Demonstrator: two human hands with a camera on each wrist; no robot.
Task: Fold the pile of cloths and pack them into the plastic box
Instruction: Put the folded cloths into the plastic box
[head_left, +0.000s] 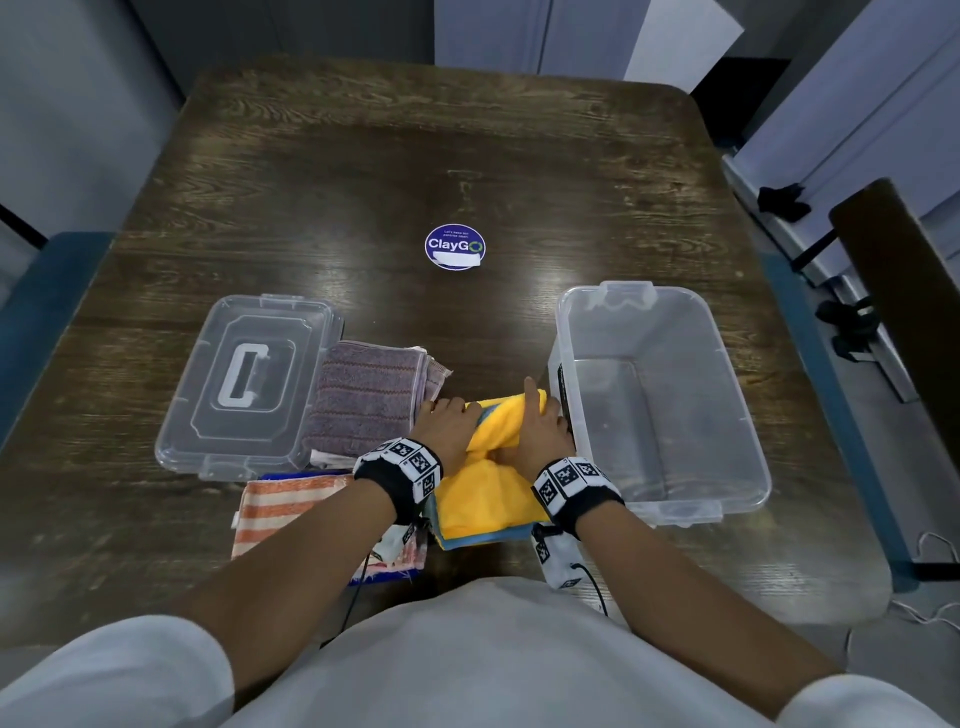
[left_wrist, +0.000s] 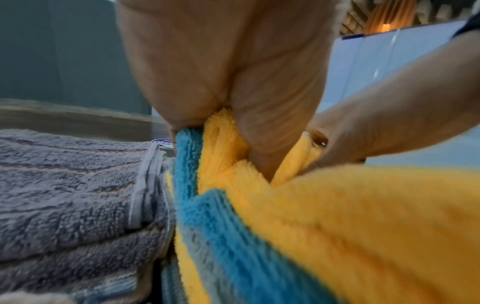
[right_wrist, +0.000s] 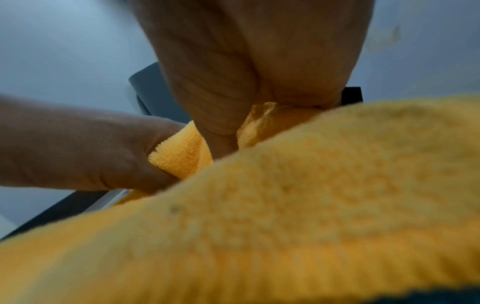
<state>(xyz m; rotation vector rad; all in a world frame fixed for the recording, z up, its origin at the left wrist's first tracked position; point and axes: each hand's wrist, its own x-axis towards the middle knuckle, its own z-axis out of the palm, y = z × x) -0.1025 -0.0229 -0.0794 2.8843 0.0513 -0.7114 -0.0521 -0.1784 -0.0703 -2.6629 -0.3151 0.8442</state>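
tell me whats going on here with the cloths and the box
A person is folding a yellow cloth on the wooden table. The left hand and the right hand each grip its far edge, bunching it up. A folded grey cloth and an orange striped cloth lie to the left. The plastic box on the right is empty, with its lid off, lying on the left.
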